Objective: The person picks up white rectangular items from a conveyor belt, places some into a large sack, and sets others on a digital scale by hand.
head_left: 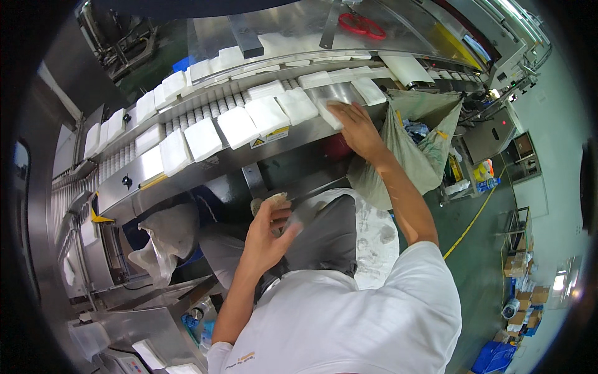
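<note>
My right hand (357, 129) reaches over the conveyor's front ledge. Its fingers lie stretched over a white folded pad (328, 116) beside a bare metal plate (336, 93); the thumb is mostly hidden. Above my lap, my left hand (269, 235) is raised with curled fingers and the thumb apart, slightly blurred. No held thing shows in it, though a small beige patch (278, 198) sits by its fingertips. More white folded pads (237, 128) lie in a row along the ledge to the left of my right hand.
A roller conveyor (187, 119) with more white pads runs behind the ledge, under a clear cover (280, 28) carrying red-handled scissors (362, 26). A large cloth sack (405, 149) hangs open at the right. A whitish plastic bag (167, 234) hangs below the conveyor at left.
</note>
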A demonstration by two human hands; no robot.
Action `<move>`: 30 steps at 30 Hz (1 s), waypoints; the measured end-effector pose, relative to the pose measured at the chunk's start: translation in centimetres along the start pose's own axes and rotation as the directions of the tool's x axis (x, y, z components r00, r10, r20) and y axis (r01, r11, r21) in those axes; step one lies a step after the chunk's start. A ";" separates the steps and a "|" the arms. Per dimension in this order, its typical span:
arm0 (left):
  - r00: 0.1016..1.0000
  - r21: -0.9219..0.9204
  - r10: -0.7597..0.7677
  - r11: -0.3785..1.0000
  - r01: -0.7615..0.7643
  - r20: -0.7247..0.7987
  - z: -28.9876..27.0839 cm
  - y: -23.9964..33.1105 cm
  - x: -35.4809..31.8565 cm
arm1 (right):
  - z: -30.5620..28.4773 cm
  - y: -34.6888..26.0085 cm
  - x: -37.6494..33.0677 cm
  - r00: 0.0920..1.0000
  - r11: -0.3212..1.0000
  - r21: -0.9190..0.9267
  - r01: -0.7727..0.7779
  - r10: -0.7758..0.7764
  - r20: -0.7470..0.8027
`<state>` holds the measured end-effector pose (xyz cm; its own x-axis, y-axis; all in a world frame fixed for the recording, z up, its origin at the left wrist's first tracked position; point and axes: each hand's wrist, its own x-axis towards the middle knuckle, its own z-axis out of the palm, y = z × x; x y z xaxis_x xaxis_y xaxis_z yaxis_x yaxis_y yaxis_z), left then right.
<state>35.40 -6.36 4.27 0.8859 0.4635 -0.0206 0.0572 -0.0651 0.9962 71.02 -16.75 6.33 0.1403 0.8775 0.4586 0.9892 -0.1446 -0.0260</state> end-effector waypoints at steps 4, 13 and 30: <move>0.996 -0.053 0.086 0.995 -0.087 -0.026 0.2 1.0 1.8 | -4.7 -5.9 -2.4 0.921 0.481 0.799 -0.361 0.319 0.224; 0.999 -0.562 0.022 0.826 -0.046 -0.050 -0.5 3.3 2.3 | -6.3 -14.3 -1.9 0.834 -0.093 0.835 -0.542 0.059 0.548; 0.852 -0.215 0.033 0.962 -0.169 -0.522 -5.6 3.4 -6.0 | -2.3 -24.1 0.7 0.918 0.041 0.917 -0.396 0.013 0.396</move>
<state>27.67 -4.40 8.24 0.5165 0.8542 0.0592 -0.1937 0.0492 0.9798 47.15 -13.70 9.37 0.1584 0.9850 0.0687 0.0245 0.0657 -0.9975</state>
